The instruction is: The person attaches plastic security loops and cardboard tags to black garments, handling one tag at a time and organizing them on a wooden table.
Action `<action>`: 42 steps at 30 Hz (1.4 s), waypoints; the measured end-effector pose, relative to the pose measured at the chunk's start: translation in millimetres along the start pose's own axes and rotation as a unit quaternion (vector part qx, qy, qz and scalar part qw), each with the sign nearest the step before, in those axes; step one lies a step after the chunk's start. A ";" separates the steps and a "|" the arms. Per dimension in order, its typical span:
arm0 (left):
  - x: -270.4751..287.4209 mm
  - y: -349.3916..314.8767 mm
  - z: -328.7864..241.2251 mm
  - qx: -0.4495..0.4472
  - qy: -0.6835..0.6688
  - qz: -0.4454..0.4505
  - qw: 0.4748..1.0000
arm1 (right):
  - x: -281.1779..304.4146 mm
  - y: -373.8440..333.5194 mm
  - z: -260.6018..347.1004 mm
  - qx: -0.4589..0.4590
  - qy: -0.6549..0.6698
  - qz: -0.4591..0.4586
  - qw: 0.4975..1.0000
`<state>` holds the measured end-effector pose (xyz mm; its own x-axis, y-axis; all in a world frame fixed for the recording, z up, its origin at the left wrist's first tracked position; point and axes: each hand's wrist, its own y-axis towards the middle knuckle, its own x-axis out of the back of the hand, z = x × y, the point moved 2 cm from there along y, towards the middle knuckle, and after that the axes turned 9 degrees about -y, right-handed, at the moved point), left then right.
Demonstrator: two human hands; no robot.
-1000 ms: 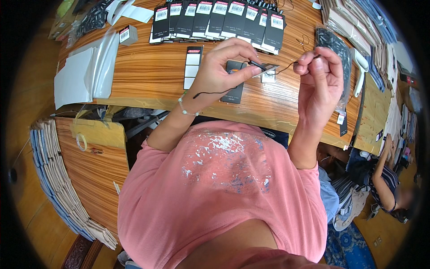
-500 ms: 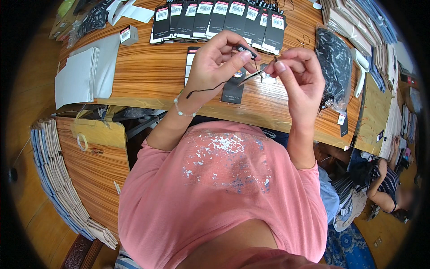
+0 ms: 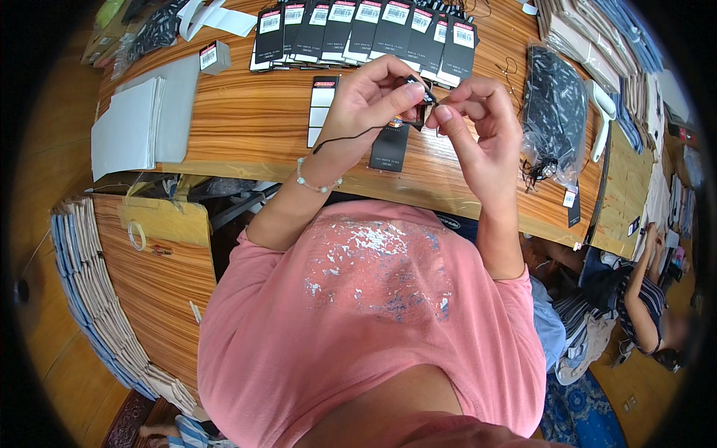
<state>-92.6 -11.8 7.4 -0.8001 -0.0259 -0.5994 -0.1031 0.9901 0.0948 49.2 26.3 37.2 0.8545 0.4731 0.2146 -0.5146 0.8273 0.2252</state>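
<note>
Wooden table [image 3: 246, 112], striped grain, runs across my view. Along its far edge I see a fanned row of black hang tags [image 3: 358, 26] with white labels, overlapping. 1 black tag strip [image 3: 321, 108] lies alone mid-table; another black tag [image 3: 390, 148] sits near the front edge. Stack of grey sheets [image 3: 138, 123] at the left end, small box [image 3: 214, 56] behind it. Clear bag of dark pieces [image 3: 554, 112] at the right, white tool [image 3: 602, 119] just beside it.

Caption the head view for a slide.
Left hand and right hand thread a black cord through a dark hang tag above a wooden table.
</note>
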 end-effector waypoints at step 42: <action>11.8 -5.0 11.8 0.159 -0.111 0.047 0.980 | -4.0 -1.9 -6.9 0.130 -0.136 -0.004 0.982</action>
<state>-94.6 -15.4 -9.5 -0.6448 0.0628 -0.7618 0.1819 0.9806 -0.0731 47.2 24.9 29.4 0.8259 0.3393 0.4504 -0.5393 0.7084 0.4553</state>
